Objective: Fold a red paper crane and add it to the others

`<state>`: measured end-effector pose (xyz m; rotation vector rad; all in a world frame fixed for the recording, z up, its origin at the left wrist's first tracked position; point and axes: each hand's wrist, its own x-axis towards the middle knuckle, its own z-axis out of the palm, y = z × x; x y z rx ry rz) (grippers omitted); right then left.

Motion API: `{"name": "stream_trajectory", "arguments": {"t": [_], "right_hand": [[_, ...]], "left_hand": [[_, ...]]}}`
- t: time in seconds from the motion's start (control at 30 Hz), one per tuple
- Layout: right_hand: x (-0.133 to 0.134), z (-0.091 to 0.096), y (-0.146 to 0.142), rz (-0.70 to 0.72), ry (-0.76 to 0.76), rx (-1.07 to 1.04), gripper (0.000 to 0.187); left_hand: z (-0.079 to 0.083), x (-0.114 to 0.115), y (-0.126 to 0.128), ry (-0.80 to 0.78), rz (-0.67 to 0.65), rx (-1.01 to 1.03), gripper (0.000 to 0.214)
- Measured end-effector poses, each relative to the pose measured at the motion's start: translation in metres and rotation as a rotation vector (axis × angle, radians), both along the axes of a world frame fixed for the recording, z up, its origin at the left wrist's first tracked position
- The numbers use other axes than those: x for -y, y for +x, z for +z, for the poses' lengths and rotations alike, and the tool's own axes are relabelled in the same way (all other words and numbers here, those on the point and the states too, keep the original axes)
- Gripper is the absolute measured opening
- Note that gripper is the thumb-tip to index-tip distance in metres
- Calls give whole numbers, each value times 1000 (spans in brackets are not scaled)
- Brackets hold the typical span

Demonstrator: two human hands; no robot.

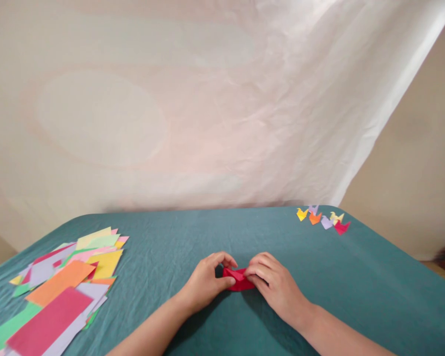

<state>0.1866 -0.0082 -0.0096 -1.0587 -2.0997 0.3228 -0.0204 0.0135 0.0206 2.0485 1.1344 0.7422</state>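
Note:
A small folded piece of red paper (pixel 238 279) lies on the teal tablecloth (pixel 193 237) near the front middle. My left hand (pixel 206 282) curls around its left end, thumb and fingers pinching the paper. My right hand (pixel 272 284) presses on its right end with bent fingers, covering part of the fold. Both hands rest low on the cloth.
A loose spread of coloured paper sheets (pixel 59 287) covers the table's left front corner. Several small folded paper figures (pixel 324 218) in yellow, orange, lilac and red sit at the far right edge. A white paper backdrop (pixel 207 99) hangs behind the table.

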Motion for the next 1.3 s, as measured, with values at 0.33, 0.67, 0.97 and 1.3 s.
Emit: {"name": "stream_trajectory", "arguments": {"t": [0.33, 0.67, 0.97, 1.3], "right_hand": [[1, 4, 0, 49, 12, 13, 15], [3, 4, 0, 85, 42, 61, 10], [10, 12, -1, -111, 113, -54, 11], [15, 15, -8, -57, 79, -84, 11]], "left_hand": [[0, -3, -5, 66, -98, -69, 21], [-3, -3, -2, 142, -90, -49, 16], [1, 10, 9, 178, 201, 83, 11], [-14, 19, 25, -144, 139, 400, 18]]}}
